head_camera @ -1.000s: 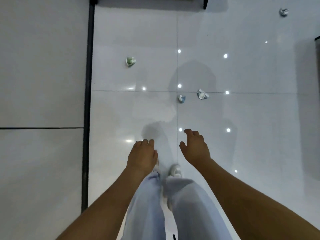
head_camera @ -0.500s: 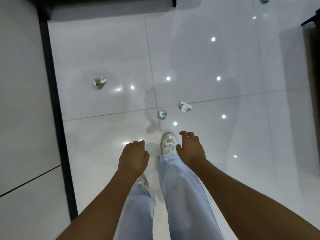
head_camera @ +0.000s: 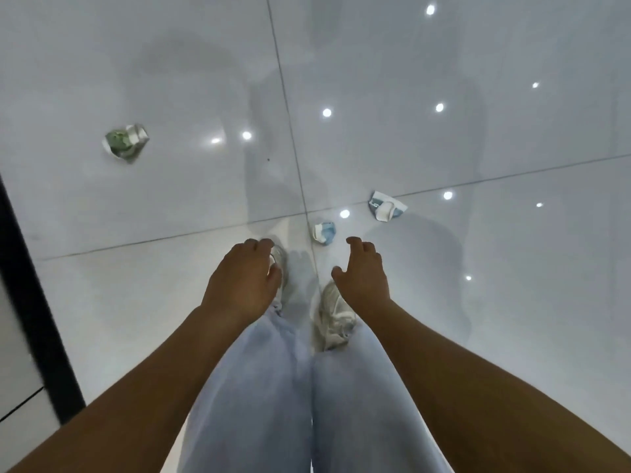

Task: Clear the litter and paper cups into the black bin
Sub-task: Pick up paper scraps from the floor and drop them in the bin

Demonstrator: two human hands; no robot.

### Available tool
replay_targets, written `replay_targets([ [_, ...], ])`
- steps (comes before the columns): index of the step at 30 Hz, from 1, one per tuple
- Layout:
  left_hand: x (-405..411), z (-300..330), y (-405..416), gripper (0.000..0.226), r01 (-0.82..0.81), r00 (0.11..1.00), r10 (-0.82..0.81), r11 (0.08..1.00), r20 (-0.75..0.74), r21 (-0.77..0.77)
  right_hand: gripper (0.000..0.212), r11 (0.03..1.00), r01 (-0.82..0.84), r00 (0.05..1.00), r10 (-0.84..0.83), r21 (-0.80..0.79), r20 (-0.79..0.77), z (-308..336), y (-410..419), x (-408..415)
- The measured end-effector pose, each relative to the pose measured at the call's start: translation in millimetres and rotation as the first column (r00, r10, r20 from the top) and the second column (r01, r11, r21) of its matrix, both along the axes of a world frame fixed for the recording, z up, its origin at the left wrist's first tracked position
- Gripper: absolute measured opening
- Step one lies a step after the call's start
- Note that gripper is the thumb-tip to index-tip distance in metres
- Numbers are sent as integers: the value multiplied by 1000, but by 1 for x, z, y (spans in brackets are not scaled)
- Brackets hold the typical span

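Observation:
Three crushed paper cups lie on the glossy white floor. A small blue and white cup sits just ahead of my feet, close to my right hand. A second blue and white crushed cup lies a little further right. A green and white crushed cup lies far off to the left. My left hand hangs over my left shoe. Both hands are empty, fingers loosely curled, held above the floor. The black bin is not in view.
A black strip runs along the left edge between the floor tiles and a pale wall panel. My white shoes and light blue trousers fill the lower middle. Ceiling lights reflect as bright dots on the tiles.
I have stepped forward, so the two blue cups now lie right in front of my feet. The green cup appears larger and nearer. Both hands stay empty in front of me.

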State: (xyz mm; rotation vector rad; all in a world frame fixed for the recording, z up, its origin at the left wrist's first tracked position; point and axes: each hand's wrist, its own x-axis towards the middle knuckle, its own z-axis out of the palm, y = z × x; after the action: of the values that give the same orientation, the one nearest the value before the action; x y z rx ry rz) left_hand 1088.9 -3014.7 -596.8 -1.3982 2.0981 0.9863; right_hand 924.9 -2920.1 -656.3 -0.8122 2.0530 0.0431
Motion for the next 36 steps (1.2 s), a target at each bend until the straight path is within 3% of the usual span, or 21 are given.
replay_targets([
  [7,-6,-137,-21,38,-48,997,51,998,-58,46,75,998,36,999,-37,-49,-12,-152,-21,17],
  [12,-4,-171,-15,38,-20,999,26,990,-47,137,57,989,79,988,-95,-125,-126,-188,-19,27],
  [19,-35,-140,-12,42,-47,999,47,978,5,201,57,976,-22,1000,20,-218,-13,-139,-10,23],
  [26,-74,-83,-9,52,35,996,-9,950,-85,309,71,949,48,994,-14,-312,111,-58,-7,17],
  [32,-96,-53,1,56,-20,984,97,895,-151,446,69,921,75,994,-37,-382,107,-19,4,5],
  [36,-102,-53,4,52,10,986,53,925,-155,380,74,942,-13,997,39,-334,71,-18,14,-9],
])
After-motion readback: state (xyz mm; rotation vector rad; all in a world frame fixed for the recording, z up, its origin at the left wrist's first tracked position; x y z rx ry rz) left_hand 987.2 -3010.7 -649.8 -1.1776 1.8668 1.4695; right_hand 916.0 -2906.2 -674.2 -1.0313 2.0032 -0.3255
